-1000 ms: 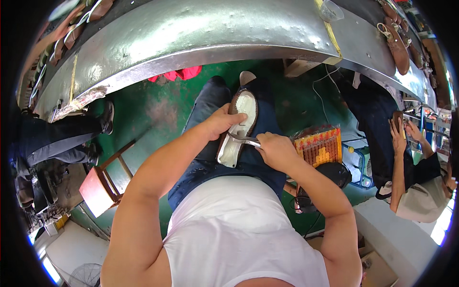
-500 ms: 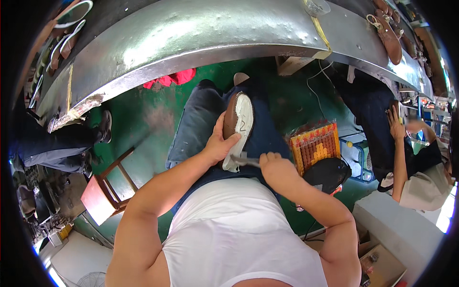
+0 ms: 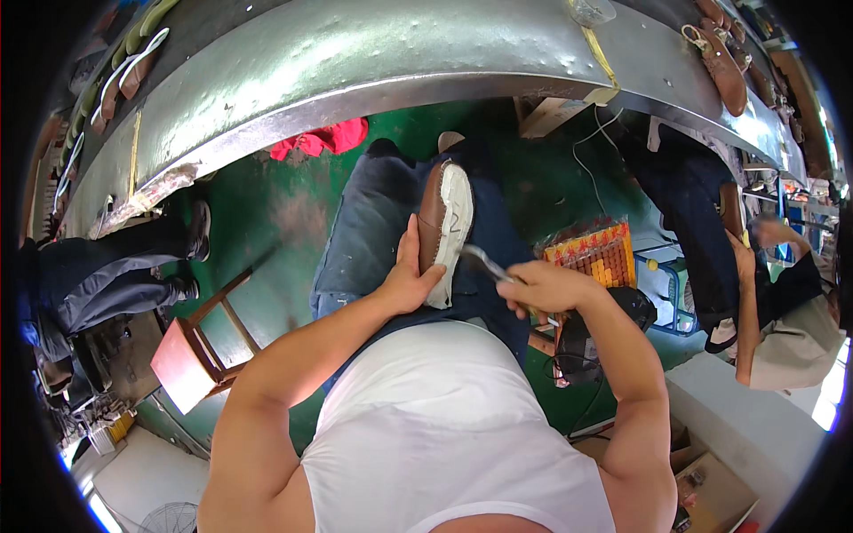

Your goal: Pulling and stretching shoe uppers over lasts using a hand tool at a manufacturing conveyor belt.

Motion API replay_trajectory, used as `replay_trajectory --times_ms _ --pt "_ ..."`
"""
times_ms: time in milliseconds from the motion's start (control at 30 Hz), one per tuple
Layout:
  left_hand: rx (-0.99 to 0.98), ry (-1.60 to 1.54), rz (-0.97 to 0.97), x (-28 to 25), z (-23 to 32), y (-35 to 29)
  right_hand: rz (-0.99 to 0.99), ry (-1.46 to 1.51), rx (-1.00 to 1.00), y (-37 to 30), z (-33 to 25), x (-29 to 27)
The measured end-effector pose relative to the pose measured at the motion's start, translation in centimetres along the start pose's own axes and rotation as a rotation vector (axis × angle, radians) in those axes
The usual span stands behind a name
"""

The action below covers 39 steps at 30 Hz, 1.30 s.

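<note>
Across the seated person's lap, as seen from the head view, a brown shoe [image 3: 450, 213] with a white, marked underside lies lengthwise on the blue trousers [image 3: 351, 235], one end toward the metal-topped workbench [image 3: 373, 53] and the other near the waist. A second ago that white underside faced almost squarely up; now the shoe is rolled on its side, so the brown upper shows all along the left.

The left hand [image 3: 408, 282] holds it near the close end, fingers lying along the brown side and thumb over the white. The right hand [image 3: 553, 288] has a metal hand tool [image 3: 484, 264] by the handle, its fingers looking fairly loose; whether the tool is pincers or a hammer, I can't tell. Half a second ago its head lay across the close end of the shoe; now it stands higher, by the right-hand edge, and I can't make out whether it touches.

As I judge it, the work has shifted from the close end to that edge, with the left hand bracing.

Off to the right, just beyond the right hand, is a beaded seat mat [image 3: 593, 256].
</note>
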<state>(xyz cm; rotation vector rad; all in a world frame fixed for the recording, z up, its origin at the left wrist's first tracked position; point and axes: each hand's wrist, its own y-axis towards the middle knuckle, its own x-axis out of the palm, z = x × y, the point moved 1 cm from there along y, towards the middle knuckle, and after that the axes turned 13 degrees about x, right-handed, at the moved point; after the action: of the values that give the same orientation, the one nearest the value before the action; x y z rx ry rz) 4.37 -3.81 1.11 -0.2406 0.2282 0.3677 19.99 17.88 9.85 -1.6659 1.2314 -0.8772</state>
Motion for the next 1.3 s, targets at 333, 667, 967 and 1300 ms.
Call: replay_trajectory --times_ms 333,667,967,1300 --pt "-0.129 -0.208 0.095 -2.9 4.1 0.5 0.546 0.151 -0.363 3.0 -0.5 2.9" --pt "0.128 -1.213 0.027 -9.6 8.8 6.0 0.644 0.335 -0.368 2.9 1.8 1.9" --pt "0.069 -1.038 0.105 -8.4 7.9 6.5 0.895 0.132 -0.481 -1.8 -3.5 -2.8" --pt "0.159 -0.883 0.342 -20.5 22.5 25.9 1.572 -0.566 -0.719 -4.8 -11.1 -13.7"
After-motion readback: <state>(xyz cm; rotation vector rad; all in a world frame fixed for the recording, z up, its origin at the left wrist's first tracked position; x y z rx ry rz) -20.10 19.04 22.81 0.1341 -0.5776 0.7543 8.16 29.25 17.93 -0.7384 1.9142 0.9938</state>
